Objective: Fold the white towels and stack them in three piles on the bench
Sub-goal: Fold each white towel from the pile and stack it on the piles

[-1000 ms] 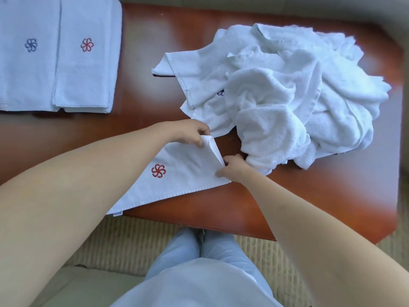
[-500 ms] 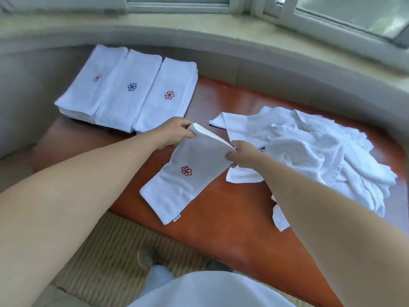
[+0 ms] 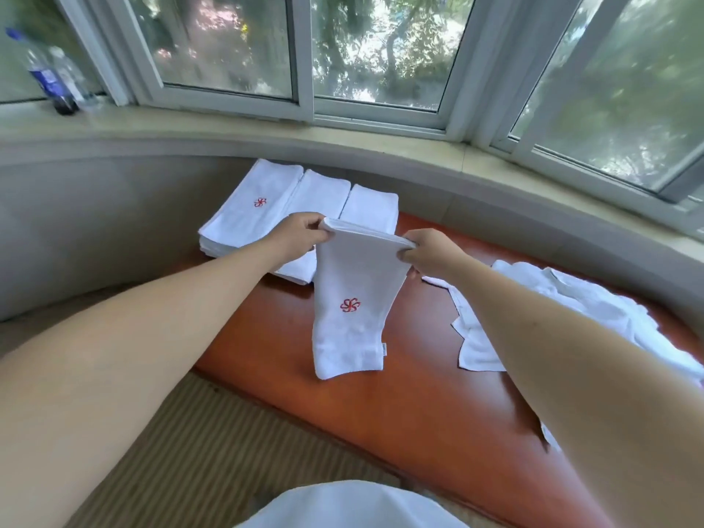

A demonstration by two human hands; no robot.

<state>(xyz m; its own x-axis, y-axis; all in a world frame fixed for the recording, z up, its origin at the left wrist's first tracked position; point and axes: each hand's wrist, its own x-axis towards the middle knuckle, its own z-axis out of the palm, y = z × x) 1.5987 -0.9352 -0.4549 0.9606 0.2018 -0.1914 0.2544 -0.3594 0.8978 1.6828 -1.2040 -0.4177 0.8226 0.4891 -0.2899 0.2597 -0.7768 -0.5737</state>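
Note:
A folded white towel (image 3: 352, 295) with a red flower emblem hangs above the reddish-brown bench (image 3: 381, 405). My left hand (image 3: 295, 235) pinches its upper left corner and my right hand (image 3: 428, 250) pinches its upper right corner. Its lower edge hangs near the bench top. Behind it, at the bench's far left, lie three side-by-side piles of folded towels (image 3: 251, 207); the leftmost shows a red emblem, and my left arm and the held towel partly cover the other two. A heap of unfolded white towels (image 3: 552, 299) lies on the right of the bench.
A curved stone sill (image 3: 228, 135) and windows run behind the bench. A plastic bottle (image 3: 49, 76) stands on the sill at far left. Striped carpet (image 3: 213, 463) lies in front of the bench. White clothing shows at the bottom edge.
Both hands have lifted the folded towel off the bench and carried it up and toward the three piles. The view has tilted up, bringing the windows in.

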